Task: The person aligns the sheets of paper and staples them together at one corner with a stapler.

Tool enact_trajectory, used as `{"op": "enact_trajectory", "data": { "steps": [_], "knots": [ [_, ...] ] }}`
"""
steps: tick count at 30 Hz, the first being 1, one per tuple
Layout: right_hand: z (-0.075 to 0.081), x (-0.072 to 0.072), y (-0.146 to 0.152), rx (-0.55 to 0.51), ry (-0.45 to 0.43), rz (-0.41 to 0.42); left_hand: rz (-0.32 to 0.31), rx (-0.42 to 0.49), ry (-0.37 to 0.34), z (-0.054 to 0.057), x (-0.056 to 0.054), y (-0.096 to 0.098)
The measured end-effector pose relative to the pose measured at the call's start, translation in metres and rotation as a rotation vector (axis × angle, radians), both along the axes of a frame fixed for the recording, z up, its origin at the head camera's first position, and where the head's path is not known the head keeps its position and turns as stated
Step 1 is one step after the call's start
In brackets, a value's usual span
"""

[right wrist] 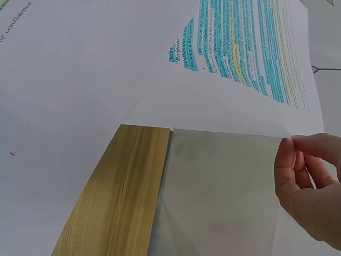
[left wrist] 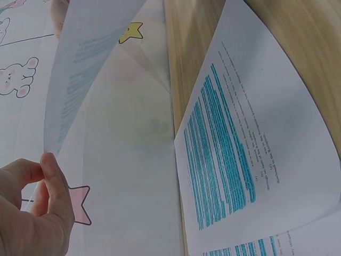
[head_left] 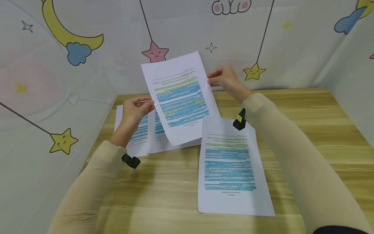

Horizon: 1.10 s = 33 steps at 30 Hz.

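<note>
Both hands hold one sheet of paper [head_left: 181, 100] up in the air, tilted, its text marked in blue and yellow. My left hand [head_left: 136, 110] pinches its left edge between thumb and fingers; the left wrist view shows the grip of that hand [left wrist: 40, 205] at the edge of the sheet [left wrist: 80, 64]. On the opposite edge my right hand [head_left: 225, 79] pinches the paper, and the right wrist view shows thumb and fingertips of this hand [right wrist: 311, 184] meeting at the margin of the sheet [right wrist: 240, 114].
Highlighted sheets [head_left: 138, 148] lie overlapping at the table's back left, partly behind the raised sheet and left hand. Another highlighted page [head_left: 233, 203] lies nearer, right of the middle, on the wooden table [head_left: 163, 185]. A cartoon-printed cloth [head_left: 181, 19] hangs behind the table's back edge.
</note>
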State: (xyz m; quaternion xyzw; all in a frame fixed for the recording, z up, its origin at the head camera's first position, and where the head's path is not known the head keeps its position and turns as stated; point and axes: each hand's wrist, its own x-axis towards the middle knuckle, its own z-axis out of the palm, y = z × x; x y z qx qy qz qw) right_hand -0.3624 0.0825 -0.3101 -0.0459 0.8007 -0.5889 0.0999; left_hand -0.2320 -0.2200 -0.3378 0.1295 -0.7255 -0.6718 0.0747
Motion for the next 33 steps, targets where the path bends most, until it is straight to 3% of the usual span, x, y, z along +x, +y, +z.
{"op": "enact_trajectory", "data": {
  "steps": [5, 33],
  "knots": [
    [0.003, -0.002, -0.001, -0.005, 0.043, 0.005, 0.000, 0.011, 0.013, 0.003, 0.000, -0.001],
    [0.034, -0.004, -0.008, 0.050, 0.110, 0.018, 0.028, 0.008, 0.066, 0.015, 0.003, -0.001]
  ]
}}
